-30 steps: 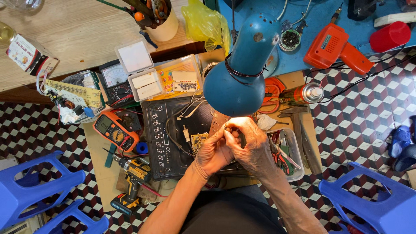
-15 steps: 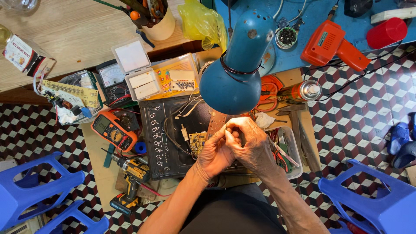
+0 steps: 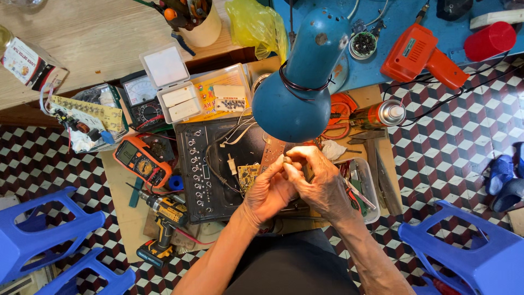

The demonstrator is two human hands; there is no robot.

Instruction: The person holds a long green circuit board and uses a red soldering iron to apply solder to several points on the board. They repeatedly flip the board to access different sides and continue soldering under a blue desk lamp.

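Observation:
My left hand (image 3: 270, 192) and my right hand (image 3: 321, 183) meet over an opened black appliance (image 3: 210, 164) on a low work board. Their fingertips pinch together around a very small part that I cannot make out. A brown circuit board (image 3: 271, 152) stands up just beyond the fingers, and a small green board (image 3: 248, 175) lies inside the black casing to the left of my left hand. White and black wires run across the casing. A blue desk lamp shade (image 3: 297, 93) hangs right above the hands.
An orange multimeter (image 3: 141, 160) and a cordless drill (image 3: 162, 225) lie to the left. A clear parts box (image 3: 185, 90), an analogue meter (image 3: 143, 98), a spray can (image 3: 376, 114) and an orange heat gun (image 3: 420, 54) lie behind. Blue plastic stools (image 3: 475, 251) stand at both sides on checkered floor.
The view has shifted slightly. Both hands stay together at the same spot, fingers working on the small part.

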